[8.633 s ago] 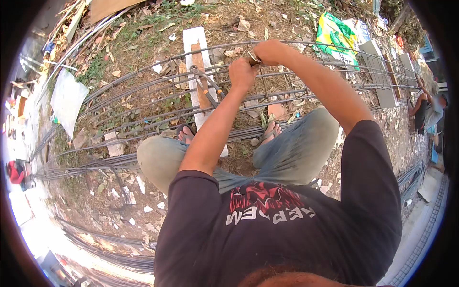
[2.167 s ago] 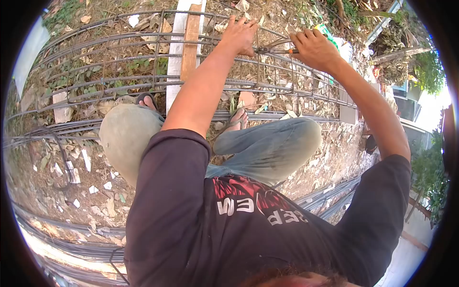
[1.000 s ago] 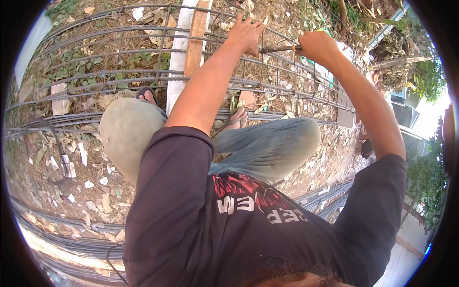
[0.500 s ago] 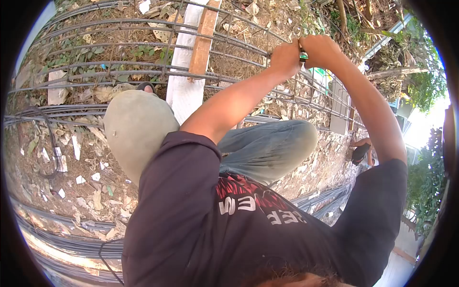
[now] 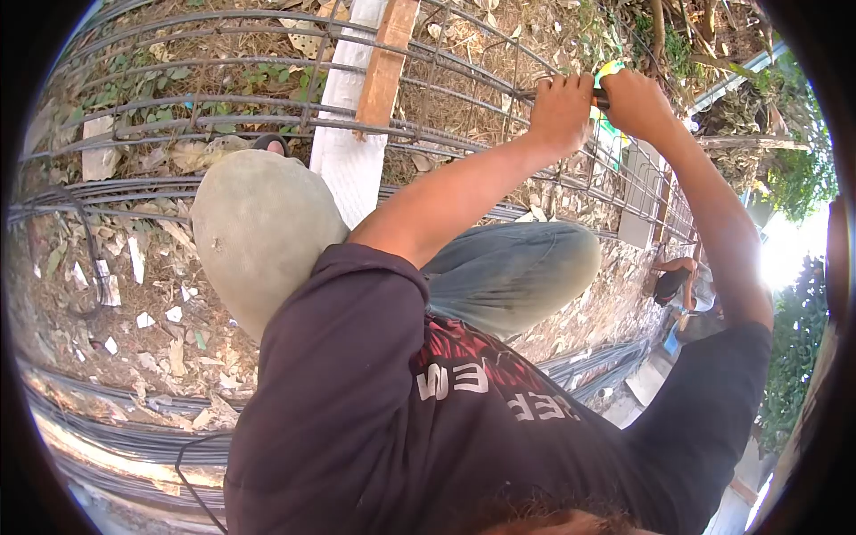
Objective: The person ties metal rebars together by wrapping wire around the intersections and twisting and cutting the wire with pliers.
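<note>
My left hand (image 5: 563,114) is closed in a fist beside the long bars of a rebar cage (image 5: 446,135). My right hand (image 5: 638,105) is closed just to its right. Between the two fists shows a short piece of a dark bar-like tool (image 5: 600,97), and both hands appear wrapped around it. Its kind is hidden by my fingers. A yellow-green thing (image 5: 611,69) shows just above the gap between my hands; I cannot make out what it is. Thin stirrups cross the cage's long bars below my hands.
A white board (image 5: 349,174) and a brown wooden piece (image 5: 386,67) lie across under the cage. Bundles of steel bars (image 5: 134,446) lie at lower left. My knees (image 5: 267,223) are bent close to the cage. Another person (image 5: 682,285) is low down at the right.
Both hands have moved a little to the right. The gap between them has widened, showing more of the dark bar. More of the other person shows at the right.
</note>
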A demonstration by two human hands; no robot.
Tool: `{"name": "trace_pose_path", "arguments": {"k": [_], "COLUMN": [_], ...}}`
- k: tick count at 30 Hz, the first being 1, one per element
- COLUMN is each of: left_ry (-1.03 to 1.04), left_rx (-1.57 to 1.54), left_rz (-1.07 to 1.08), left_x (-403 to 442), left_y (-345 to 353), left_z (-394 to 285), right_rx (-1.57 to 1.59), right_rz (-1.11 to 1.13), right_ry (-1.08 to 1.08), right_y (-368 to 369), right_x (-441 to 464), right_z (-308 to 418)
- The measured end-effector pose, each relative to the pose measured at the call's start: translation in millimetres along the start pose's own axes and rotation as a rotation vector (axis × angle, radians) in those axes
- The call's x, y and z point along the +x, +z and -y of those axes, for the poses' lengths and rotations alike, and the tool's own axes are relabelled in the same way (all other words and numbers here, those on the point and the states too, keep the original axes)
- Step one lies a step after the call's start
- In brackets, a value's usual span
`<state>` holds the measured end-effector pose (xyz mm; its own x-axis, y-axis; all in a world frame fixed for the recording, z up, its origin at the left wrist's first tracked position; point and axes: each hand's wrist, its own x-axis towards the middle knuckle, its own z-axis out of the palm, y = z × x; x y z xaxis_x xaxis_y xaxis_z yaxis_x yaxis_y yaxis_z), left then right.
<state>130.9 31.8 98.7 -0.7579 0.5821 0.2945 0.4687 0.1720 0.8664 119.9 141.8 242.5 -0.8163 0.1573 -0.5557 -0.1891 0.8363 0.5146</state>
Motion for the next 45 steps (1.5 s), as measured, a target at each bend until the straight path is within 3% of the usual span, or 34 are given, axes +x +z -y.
{"name": "trace_pose_path", "arguments": {"k": [2, 3, 5, 7, 10, 11, 14, 15, 19, 22, 23, 26, 27, 30, 31, 34, 35, 37, 38, 40, 42, 45], "left_ry": [0.034, 0.047, 0.097, 0.052, 0.096, 0.122, 0.068, 0.049, 0.075, 0.106, 0.169, 0.135, 0.136, 0.223, 0.174, 0.331, 0.273, 0.173, 0.202, 0.147, 0.039, -0.071], "left_rx": [-0.011, -0.023, -0.041, -0.055, -0.124, -0.151, -0.244, -0.345, -0.202, 0.016, 0.030, -0.034, -0.041, -0.091, -0.071, -0.025, 0.184, 0.294, 0.273, 0.180, 0.097, -0.139], "left_rz": [-0.006, 0.015, -0.037, 0.104, 0.210, 0.228, 0.512, 0.563, 0.570, 0.004, -0.078, -0.040, 0.091, 0.409, 0.685, 1.018, 1.011, 0.902, 0.738, 0.493, 0.312, 0.171], "left_x": [2, 6, 11, 23, 38, 42, 72, 75, 67, 19, 7, 0, 5, 22, 37, 61, 60, 69, 84, 100, 101, 99], "left_y": [-1, 1, -1, -3, 2, 5, 1, -4, -2, 1, 15, 6, -2, -14, -15, -29, -42, -69, -79, -123, -175, -189], "left_z": [6, 12, 20, 24, 31, 37, 48, 50, 40, 10, 6, 8, 13, 22, 22, 19, 14, 10, 18, 17, 11, 38], "right_rx": [0.192, 0.347, 0.477, 0.531, 0.486, 0.083, -0.245, -0.260, -0.196, 0.126, 0.271, 0.859, 0.865, 0.297, 0.048, -0.052, 0.056, 0.761, 1.118, 1.761, 2.038, 1.984], "right_rz": [0.214, 0.485, 0.644, 0.734, 0.549, 0.168, -0.496, -0.585, -0.254, 0.061, 0.126, 0.766, 0.806, 0.160, 0.274, -0.207, -0.083, 0.182, 0.301, 0.286, 0.106, -0.189], "right_ry": [-0.004, 0.164, 0.242, 0.266, 0.227, 0.008, -0.189, -0.187, -0.044, 0.086, 0.095, 0.308, 0.360, 0.056, 0.132, 0.104, 0.117, 0.256, 0.308, 0.275, 0.210, 0.310], "right_y": [8, -26, -37, -41, -42, -21, 7, 10, 21, 3, -5, -23, -34, -19, -31, 20, 22, 40, 51, 75, 97, 112], "right_x": [13, 15, 22, 27, 14, 4, -11, -14, -13, -20, -20, -6, -8, -38, -38, -41, -47, -58, -62, -84, -99, -108], "right_z": [-16, -1, -4, -5, -3, -5, -7, -5, -5, 3, 5, -6, -1, 20, 36, 48, 48, 46, 45, 56, 87, 128]}}
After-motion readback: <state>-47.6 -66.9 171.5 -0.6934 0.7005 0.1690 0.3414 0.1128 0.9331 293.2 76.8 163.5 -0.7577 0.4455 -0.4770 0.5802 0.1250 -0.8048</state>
